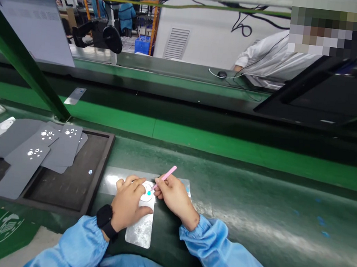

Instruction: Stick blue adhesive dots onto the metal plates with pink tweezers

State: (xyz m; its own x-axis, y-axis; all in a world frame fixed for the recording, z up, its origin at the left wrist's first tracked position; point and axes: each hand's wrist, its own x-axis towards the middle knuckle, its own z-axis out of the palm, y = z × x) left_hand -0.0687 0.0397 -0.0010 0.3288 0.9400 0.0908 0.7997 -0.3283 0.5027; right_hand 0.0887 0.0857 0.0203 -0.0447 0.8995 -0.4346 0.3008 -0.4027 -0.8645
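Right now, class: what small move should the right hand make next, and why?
Probably ease the pink tweezers slightly down onto the teal dot: the right hand grips them with their tip just beside it, and the left hand already rests on the silver sheet, steadying it.

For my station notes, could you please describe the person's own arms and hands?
The left sleeve and right sleeve are light blue, with gathered cuffs. A black wristwatch sits on the left wrist. The left hand and right hand are bare.
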